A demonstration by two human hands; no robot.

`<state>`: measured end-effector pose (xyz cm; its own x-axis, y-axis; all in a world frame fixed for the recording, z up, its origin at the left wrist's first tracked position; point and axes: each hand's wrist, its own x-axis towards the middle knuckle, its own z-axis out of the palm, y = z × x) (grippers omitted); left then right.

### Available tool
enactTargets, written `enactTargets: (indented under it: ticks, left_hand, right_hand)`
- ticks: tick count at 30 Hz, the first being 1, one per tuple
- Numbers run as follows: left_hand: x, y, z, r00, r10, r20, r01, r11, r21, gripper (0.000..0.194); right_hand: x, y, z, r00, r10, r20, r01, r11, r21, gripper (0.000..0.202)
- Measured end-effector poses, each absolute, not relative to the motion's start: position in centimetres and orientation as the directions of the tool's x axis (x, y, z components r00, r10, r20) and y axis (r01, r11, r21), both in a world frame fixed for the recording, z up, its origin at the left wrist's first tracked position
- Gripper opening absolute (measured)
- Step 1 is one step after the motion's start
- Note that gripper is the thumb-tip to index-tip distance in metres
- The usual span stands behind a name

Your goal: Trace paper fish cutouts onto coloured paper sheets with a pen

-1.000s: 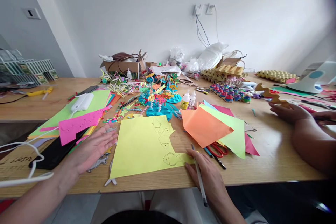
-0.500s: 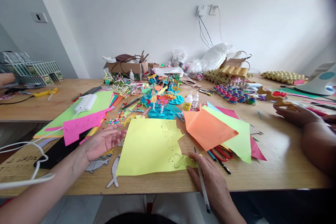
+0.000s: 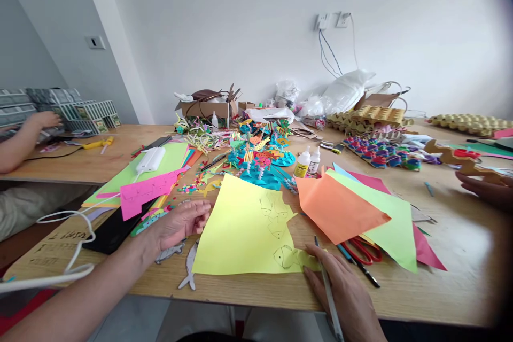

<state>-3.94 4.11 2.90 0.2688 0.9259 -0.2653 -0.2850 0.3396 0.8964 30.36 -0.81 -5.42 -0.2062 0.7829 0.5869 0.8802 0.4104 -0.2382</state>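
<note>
A yellow sheet of paper [image 3: 236, 230] with several pencil-like fish outlines along its cut right edge lies before me. My left hand [image 3: 182, 223] is beside its left edge, palm turned up and fingers loosely curled with nothing in them. I cannot tell whether the fingertips touch the paper. My right hand [image 3: 347, 288] holds a pen [image 3: 329, 291] against the fingers, tip pointing away from me. Its thumb and forefinger also pinch the paper's lower right corner. Grey fish cutouts [image 3: 189, 267] lie under and beside my left hand and the sheet.
Orange paper [image 3: 340, 203], green paper [image 3: 401, 224] and red-handled scissors [image 3: 363, 251] are at right. Glue bottles [image 3: 302, 164] stand behind. Fish models on blue bases [image 3: 260, 175] sit mid-table. A power strip [image 3: 152, 159] rests at left. Other people's hands [image 3: 46, 119] work at both sides.
The view has swung left, so things appear farther right. My left hand's fingers have curled more, and the sheet's far left corner looks slightly raised. My right hand keeps its grip.
</note>
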Motion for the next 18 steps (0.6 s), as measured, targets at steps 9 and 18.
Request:
enactTargets:
  ticks: [9,18]
  left_hand:
    - [-3.1,3.4,3.7,0.337,0.907,-0.252,-0.159,0.319,0.934,0.029]
    - [-2.6,3.3,3.0,0.463,0.839,-0.284,-0.223,0.421,0.879,0.045]
  right_hand:
    - [30.9,-0.4,-5.7,-0.224,0.801,0.555,0.882,0.409,-0.234,0.029]
    - [31.6,-0.2,-6.0,-0.277,0.791,0.545,0.871,0.446,-0.206,0.029]
